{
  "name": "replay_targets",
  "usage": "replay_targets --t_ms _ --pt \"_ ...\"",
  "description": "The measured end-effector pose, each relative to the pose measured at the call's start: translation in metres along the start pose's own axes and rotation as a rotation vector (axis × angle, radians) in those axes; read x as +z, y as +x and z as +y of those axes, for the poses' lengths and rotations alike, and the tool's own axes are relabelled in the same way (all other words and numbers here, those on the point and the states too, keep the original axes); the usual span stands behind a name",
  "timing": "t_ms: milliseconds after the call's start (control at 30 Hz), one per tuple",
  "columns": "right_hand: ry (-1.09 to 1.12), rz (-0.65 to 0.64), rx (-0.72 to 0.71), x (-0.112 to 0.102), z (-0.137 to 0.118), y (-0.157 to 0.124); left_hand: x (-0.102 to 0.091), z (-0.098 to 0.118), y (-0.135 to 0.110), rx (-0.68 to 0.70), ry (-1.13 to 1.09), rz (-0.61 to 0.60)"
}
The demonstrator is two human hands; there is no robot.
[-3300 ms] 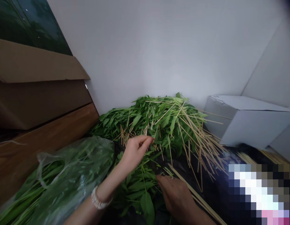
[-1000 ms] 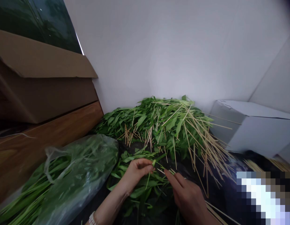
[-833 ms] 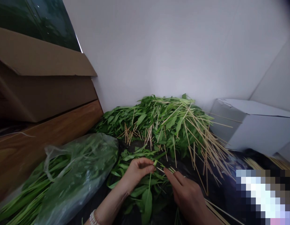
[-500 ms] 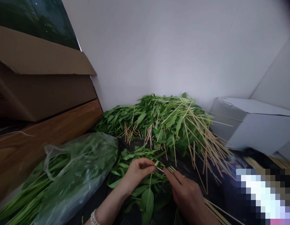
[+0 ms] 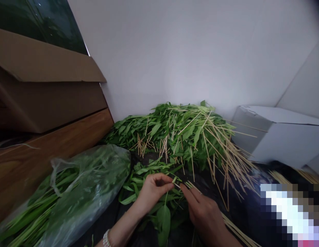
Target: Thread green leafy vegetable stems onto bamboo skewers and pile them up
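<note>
My left hand [image 5: 152, 189] pinches the stem end of a green leaf [image 5: 163, 218] that hangs down below it. My right hand [image 5: 204, 214] holds a thin bamboo skewer [image 5: 227, 223] whose tip meets the leaf's stem between the two hands. Both hands hover low over loose leaves [image 5: 142, 171] on a dark sheet. Behind them rises a big heap of leaves threaded on skewers [image 5: 185, 133], with many stick ends pointing toward me.
A clear plastic bag of green stalks [image 5: 71, 195] lies at the left. A wooden ledge [image 5: 53, 147] carries a brown cardboard box [image 5: 46, 92]. A white box [image 5: 277, 133] stands at the right against the white wall. More skewers [image 5: 285, 178] lie at the right.
My left hand came back from the heap and took a leaf by its stem. My right hand brought the skewer tip up to it. Over the last second both hands barely moved.
</note>
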State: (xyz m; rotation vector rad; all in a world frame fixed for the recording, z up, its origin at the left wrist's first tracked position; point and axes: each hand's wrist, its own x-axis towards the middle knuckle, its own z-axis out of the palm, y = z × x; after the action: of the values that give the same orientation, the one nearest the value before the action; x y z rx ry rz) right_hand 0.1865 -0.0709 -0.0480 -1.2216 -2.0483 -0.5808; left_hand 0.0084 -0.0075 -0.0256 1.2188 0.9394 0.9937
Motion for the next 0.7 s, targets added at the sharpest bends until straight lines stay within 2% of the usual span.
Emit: replay_targets --t_ms 167,400,567,700 --pt "0.078 -0.018 0.041 0.000 0.001 0.000 0.001 0.002 0.000 -0.050 -0.051 -0.014" --pt "0.090 -0.008 0.067 -0.001 0.005 -0.001 -0.006 0.016 0.001 0.048 -0.011 0.131" --pt "0.108 -0.031 0.057 -0.001 0.003 -0.003 -0.002 0.014 0.000 0.017 0.030 0.090" --pt "0.086 -0.021 0.047 0.001 0.002 -0.003 0.002 0.001 0.001 0.013 0.063 -0.013"
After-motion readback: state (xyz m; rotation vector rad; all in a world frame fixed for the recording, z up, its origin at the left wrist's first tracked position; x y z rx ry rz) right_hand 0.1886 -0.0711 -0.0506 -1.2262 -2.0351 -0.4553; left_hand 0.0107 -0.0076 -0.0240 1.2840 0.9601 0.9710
